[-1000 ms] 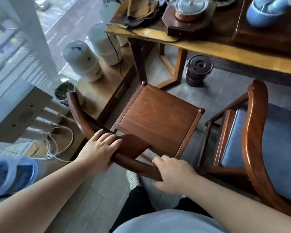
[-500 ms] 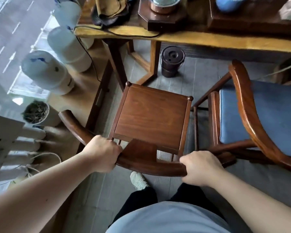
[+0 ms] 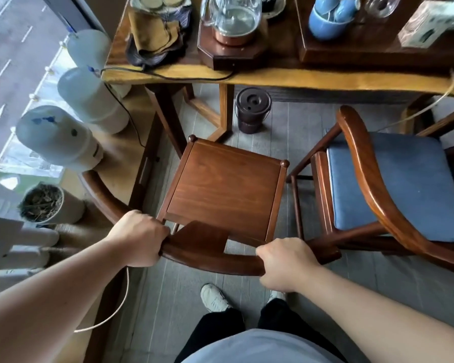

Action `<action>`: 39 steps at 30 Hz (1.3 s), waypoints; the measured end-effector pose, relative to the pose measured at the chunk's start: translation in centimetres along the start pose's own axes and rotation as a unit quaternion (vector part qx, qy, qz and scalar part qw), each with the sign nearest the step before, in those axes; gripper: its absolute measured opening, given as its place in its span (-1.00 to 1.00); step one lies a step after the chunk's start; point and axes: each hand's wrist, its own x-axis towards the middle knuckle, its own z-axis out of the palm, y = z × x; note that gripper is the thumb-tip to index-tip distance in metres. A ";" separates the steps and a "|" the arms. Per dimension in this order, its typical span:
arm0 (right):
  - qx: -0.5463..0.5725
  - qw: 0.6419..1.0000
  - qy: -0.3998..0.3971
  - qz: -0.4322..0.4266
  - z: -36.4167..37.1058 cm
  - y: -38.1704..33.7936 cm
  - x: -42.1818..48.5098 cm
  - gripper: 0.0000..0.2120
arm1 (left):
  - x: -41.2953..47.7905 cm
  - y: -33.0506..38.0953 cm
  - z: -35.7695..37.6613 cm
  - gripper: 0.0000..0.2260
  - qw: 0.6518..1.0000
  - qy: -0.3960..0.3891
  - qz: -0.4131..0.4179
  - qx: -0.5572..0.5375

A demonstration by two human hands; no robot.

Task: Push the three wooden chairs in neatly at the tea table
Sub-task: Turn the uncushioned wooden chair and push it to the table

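Observation:
A dark wooden chair with a bare square seat (image 3: 227,189) stands in front of me, facing the tea table (image 3: 299,78). My left hand (image 3: 139,238) grips the left part of its curved back rail. On the same rail, further right, my right hand (image 3: 286,262) is closed around the wood. The seat's front edge lies just short of the table's near edge. To the right stands a second wooden chair with a blue cushion (image 3: 393,184), angled, its arm close to the first chair. No third chair is in view.
A dark lidded bucket (image 3: 252,110) stands on the floor under the table. White water tanks (image 3: 60,138) and a potted plant (image 3: 43,204) line a low wooden ledge at the left. On the table are a glass kettle (image 3: 232,19), cloths, blue cups and a cable.
Both hands have closed fully around the back rail, the right one shifting further right. The chair has turned straighter toward the table and sits nearer to it.

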 end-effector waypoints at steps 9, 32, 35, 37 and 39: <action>-0.031 0.998 -0.022 0.044 -2.7 8.4 -1.6 -0.89 | 3.4 7.4 -4.1 -0.91 1.000 -0.006 -0.023 -0.017; -0.058 0.997 0.044 0.014 -1.6 10.3 -1.4 -0.77 | 7.0 9.1 -5.8 -0.90 0.999 0.008 -0.025 -0.027; -0.063 0.997 0.028 0.019 -2.1 12.0 -1.4 -0.82 | 8.1 10.1 -6.2 -0.95 0.999 0.022 -0.024 -0.037; -0.056 0.998 0.023 0.024 -2.4 12.5 -1.4 -0.83 | 8.4 10.4 -6.3 -0.94 0.999 0.023 -0.022 -0.040; -0.053 0.998 0.022 0.024 -2.3 12.6 -1.3 -0.81 | 8.6 10.4 -6.1 -0.90 0.999 0.021 -0.018 -0.039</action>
